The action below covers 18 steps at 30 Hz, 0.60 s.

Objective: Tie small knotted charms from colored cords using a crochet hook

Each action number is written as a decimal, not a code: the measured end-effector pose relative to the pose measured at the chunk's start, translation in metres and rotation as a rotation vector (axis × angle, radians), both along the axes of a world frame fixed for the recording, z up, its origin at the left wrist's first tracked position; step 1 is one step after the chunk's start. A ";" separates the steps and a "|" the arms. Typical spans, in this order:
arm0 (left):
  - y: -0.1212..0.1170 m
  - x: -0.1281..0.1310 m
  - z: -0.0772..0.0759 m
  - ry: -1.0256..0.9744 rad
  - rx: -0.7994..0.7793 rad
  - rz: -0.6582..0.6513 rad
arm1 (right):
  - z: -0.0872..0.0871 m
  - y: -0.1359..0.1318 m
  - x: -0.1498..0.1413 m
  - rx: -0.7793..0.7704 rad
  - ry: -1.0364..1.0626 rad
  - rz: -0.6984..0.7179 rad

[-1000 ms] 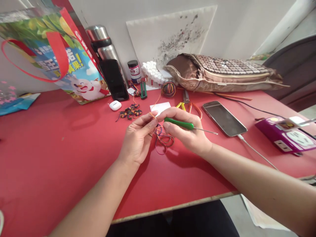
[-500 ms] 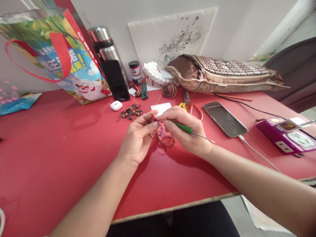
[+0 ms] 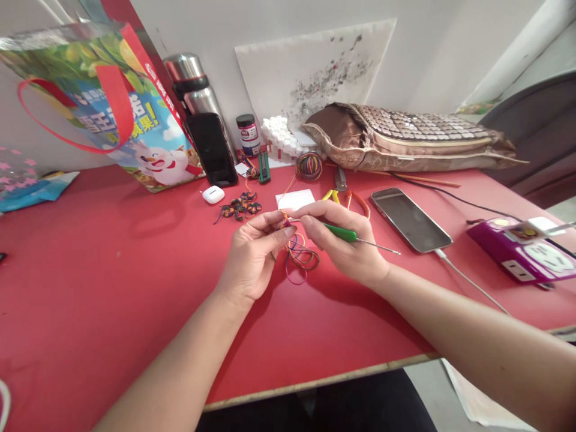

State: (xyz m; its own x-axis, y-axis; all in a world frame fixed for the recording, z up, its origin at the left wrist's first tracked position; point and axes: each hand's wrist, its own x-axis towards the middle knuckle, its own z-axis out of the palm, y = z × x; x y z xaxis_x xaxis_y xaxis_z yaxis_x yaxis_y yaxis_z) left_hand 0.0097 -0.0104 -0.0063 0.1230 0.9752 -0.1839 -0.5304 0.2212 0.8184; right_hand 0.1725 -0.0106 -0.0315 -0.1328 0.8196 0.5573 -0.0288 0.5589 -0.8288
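A small piece of multicoloured crochet point(image 3: 287, 223) is pinched between the thumb and fingers of my left hand point(image 3: 252, 252). My right hand point(image 3: 344, 240) grips a crochet hook point(image 3: 341, 233) by its green handle, its bare metal end pointing right; the other end reaches toward the crochet, where the fingers partly hide it. Loops of coloured cord point(image 3: 302, 259) hang below the piece, between both hands. From the work a strand runs back to a ball of multicoloured cord point(image 3: 308, 166). A finished-looking dark knotted cord piece point(image 3: 242, 206) lies behind my left hand.
Behind the hands are a white card point(image 3: 296, 200), pliers point(image 3: 355, 201) and a green cutter point(image 3: 264, 168). To the right lie a charging phone point(image 3: 411, 219) and a purple power strip point(image 3: 524, 249). A propped phone point(image 3: 211, 150), earbud case point(image 3: 213, 194) and bag point(image 3: 112, 114) stand left.
My right hand has moved slightly right, drawing the crochet hook a little away from the crochet piece. My left hand keeps its pinch. The whole view has shifted slightly.
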 end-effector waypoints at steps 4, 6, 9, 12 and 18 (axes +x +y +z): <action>0.001 -0.002 0.002 0.049 -0.011 -0.027 | 0.004 0.000 0.007 -0.011 -0.058 0.058; 0.001 -0.003 0.002 0.080 0.002 -0.030 | 0.006 0.000 0.010 -0.011 -0.102 0.103; 0.000 -0.004 0.001 0.140 0.018 -0.071 | 0.006 0.001 0.012 0.065 -0.174 0.102; -0.001 -0.005 0.002 0.165 0.013 -0.157 | 0.003 0.006 0.012 0.236 -0.205 0.064; -0.002 -0.008 0.006 0.152 -0.007 -0.234 | -0.002 0.014 0.015 0.359 -0.265 0.046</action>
State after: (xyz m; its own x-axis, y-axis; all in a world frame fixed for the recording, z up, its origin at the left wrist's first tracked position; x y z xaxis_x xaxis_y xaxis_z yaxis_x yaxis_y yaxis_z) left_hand 0.0019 -0.0126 0.0001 0.3152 0.9221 -0.2245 -0.3355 0.3295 0.8825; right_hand 0.1873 0.0034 -0.0332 -0.3410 0.5702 0.7474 0.1266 0.8157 -0.5645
